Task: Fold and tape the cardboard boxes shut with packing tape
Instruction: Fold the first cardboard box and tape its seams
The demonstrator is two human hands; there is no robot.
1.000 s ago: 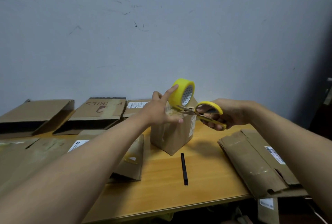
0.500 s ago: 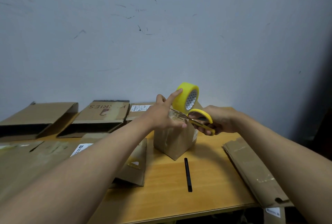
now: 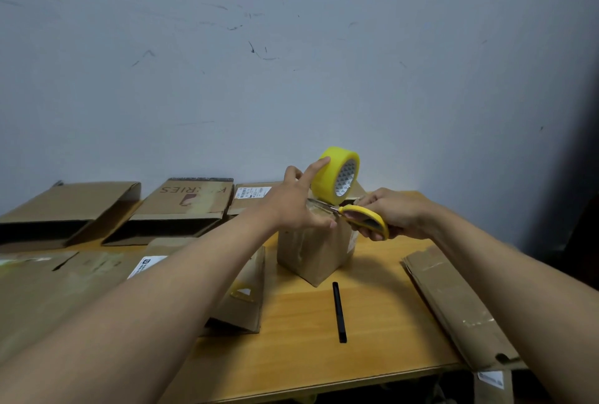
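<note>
Presently my left hand (image 3: 291, 205) holds the yellow tape roll (image 3: 335, 175) above the small box (image 3: 316, 249); my right hand (image 3: 397, 214) grips the scissors (image 3: 359, 217), blades under the roll

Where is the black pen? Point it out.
The black pen lies on the table, right of centre in the head view, just in front of the small box.

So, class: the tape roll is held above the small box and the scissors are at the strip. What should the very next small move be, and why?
Probably close the scissors to cut the strip. The left hand holds the tape roll just above the small box, and the right hand has the blades reaching under the roll, over the box top, so the tape looks ready to be cut.
</note>
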